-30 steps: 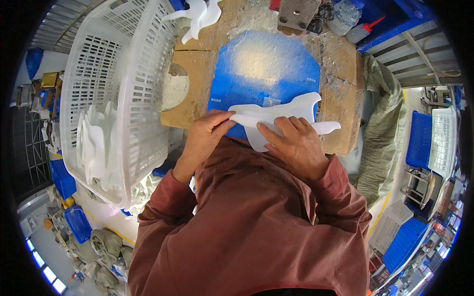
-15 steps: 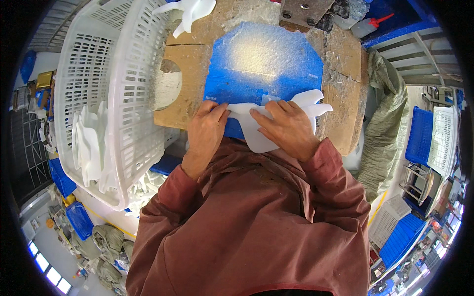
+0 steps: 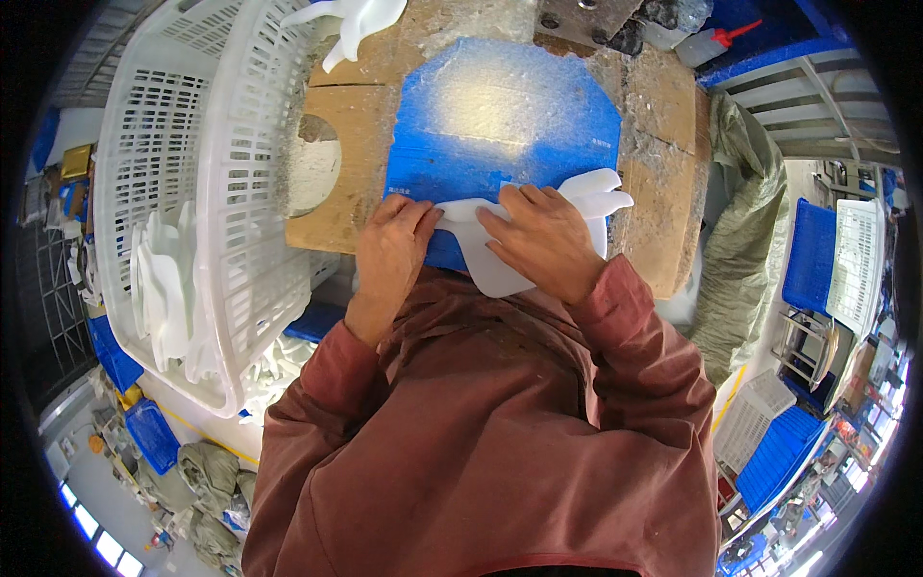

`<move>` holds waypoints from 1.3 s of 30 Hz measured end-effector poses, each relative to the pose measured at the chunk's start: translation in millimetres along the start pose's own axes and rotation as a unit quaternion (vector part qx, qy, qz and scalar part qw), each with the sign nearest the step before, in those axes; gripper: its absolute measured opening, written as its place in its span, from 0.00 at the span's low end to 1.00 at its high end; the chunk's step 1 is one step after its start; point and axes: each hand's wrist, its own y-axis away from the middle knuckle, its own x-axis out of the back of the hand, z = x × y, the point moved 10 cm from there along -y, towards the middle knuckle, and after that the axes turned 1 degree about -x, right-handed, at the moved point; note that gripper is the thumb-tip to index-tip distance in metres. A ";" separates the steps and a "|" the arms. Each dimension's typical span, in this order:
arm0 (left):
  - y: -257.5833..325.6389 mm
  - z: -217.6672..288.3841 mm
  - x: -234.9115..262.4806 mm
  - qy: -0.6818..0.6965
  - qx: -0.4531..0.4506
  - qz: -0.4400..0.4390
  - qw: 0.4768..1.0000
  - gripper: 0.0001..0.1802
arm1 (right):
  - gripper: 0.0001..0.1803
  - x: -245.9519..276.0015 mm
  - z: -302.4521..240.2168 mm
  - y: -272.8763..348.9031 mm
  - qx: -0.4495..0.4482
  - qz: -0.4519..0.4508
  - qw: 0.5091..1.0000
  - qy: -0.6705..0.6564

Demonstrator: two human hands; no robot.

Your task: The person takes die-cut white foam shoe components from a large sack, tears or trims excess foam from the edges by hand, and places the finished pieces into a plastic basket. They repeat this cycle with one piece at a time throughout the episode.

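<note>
A smooth white moulded piece (image 3: 495,264) with a broad flap and two narrow prongs lies across the near edge of a blue sheet (image 3: 413,159). White dust coats much of that sheet. My left hand (image 3: 392,248) pinches the piece's thin left end between thumb and fingers. Over its middle, my right hand (image 3: 546,238) grips with the fingers curled on top. To the right of that hand the two prongs stick out. The broad flap hangs toward my body, past the sheet's edge.
A tall white slatted basket (image 3: 216,240) on the left holds several white pieces (image 3: 163,279). Another white piece (image 3: 361,24) lies at the table's far left. Beyond the blue sheet sit a metal block (image 3: 582,17) and a red-tipped bottle (image 3: 707,46). Grey-green cloth (image 3: 745,260) hangs at the right.
The whole scene has shifted slightly left in view. Both hands keep their hold on the white piece, the right hand's fingers bunched a little closer.
</note>
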 end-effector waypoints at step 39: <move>-9.1 45.2 -25.4 -0.012 -0.061 -0.030 0.998 0.08 | 0.11 11.7 136.6 86.4 -0.327 0.165 0.892 -0.266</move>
